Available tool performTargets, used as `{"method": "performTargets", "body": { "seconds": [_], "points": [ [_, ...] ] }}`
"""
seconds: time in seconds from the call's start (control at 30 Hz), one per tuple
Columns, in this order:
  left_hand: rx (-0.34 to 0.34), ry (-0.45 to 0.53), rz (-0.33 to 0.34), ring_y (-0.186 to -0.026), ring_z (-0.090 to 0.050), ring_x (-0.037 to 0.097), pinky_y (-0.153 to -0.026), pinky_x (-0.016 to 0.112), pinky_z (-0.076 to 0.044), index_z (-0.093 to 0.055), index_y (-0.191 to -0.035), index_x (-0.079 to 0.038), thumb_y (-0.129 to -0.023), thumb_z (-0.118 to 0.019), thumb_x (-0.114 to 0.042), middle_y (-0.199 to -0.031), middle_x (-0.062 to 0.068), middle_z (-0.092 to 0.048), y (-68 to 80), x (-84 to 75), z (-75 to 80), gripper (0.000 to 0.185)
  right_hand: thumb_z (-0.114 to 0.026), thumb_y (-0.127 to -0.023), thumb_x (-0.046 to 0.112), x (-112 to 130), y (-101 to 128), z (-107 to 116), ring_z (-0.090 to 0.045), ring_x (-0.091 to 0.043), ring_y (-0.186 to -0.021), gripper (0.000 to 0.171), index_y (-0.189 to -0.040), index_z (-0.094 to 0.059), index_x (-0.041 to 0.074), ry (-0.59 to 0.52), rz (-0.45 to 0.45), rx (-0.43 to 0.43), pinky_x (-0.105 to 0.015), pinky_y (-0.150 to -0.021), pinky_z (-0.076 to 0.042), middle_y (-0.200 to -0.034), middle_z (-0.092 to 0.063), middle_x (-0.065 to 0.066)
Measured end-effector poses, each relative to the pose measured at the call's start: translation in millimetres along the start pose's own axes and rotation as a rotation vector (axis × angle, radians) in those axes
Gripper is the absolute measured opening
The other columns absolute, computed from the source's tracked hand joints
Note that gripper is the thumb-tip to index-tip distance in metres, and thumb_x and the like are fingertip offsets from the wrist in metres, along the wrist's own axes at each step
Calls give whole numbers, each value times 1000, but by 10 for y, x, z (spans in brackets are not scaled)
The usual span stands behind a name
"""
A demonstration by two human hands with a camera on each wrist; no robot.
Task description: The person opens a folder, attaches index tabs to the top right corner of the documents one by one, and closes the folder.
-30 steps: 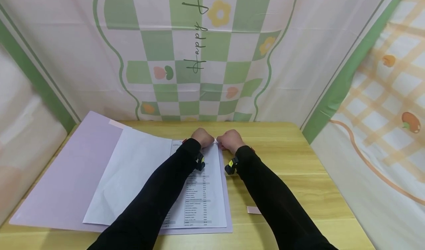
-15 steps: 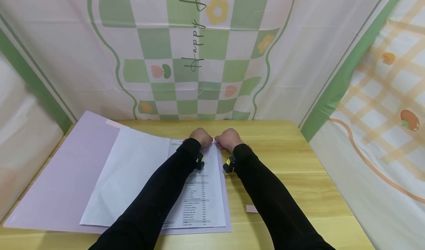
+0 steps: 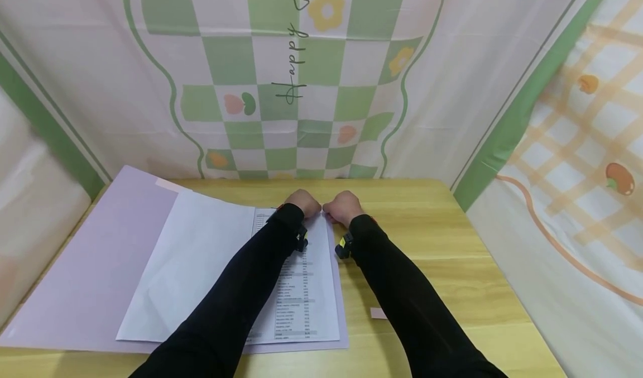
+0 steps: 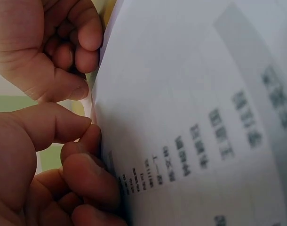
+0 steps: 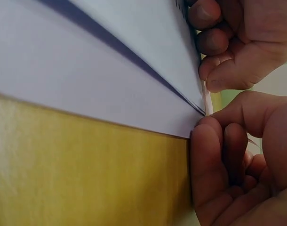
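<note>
A printed sheet [image 3: 306, 288] lies on the right half of an open lilac folder [image 3: 100, 266]. Both hands meet at its far edge. My left hand [image 3: 306, 204] has curled fingers and pinches the sheet's top edge [image 4: 190, 94] between thumb and forefinger [image 4: 82, 141]. My right hand [image 3: 341, 207] is beside it, thumb to thumb, and pinches a thin pink strip [image 5: 208, 101] that stands at the paper's corner. The strip [image 4: 89, 106] shows between the two thumbs. In the right wrist view the sheets lift a little off the folder [image 5: 87, 94].
A blank white sheet [image 3: 191, 266] lies on the folder's left half, with a pink tab [image 3: 168, 185] at its far corner. A small pink piece [image 3: 378, 312] lies on the wooden table [image 3: 432, 255] by my right forearm. Patterned cloth walls close in the back and both sides.
Both hands stay at the same spot on the sheet's far edge. Only the head view has drifted slightly.
</note>
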State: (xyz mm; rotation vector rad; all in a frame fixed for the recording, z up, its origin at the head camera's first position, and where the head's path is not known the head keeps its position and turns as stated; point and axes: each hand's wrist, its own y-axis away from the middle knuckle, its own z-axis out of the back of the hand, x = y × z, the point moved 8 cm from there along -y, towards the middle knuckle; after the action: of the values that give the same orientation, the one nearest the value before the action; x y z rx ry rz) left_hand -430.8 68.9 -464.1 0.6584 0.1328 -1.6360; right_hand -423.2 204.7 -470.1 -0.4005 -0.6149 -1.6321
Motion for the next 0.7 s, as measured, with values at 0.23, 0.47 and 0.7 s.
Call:
{"method": "performTargets", "body": {
  "seconds": [0.23,0.47,0.7],
  "points": [
    [-5,-1,24,-80,-58,24,-65,29,-43,-72,-89,-3,-90,-65,-33,-91,10,-62,-78,16,-17,31,-66,-88,21,-3,-1,6,-62,-15,-50,32,-60,-68,6,-25,-22,21,-27,-60,-44,-54,-61,-2],
    [2,11,62,-75,-58,23,-64,29,-43,-72,-86,-5,-89,-70,-34,-87,8,-63,-152,53,-53,29,-67,-89,20,-25,-10,-3,-62,-15,-51,30,-63,-69,5,-90,-58,38,-26,-57,-46,-56,-62,-4],
    [53,122,72,-50,-52,17,-48,27,-38,-64,-70,-5,-91,-59,-26,-61,6,-57,-67,52,-46,30,-72,-78,15,-72,18,-8,-64,-17,-52,19,-65,-71,1,-247,-68,18,-28,-51,-50,-59,-65,-7]
  ]
}}
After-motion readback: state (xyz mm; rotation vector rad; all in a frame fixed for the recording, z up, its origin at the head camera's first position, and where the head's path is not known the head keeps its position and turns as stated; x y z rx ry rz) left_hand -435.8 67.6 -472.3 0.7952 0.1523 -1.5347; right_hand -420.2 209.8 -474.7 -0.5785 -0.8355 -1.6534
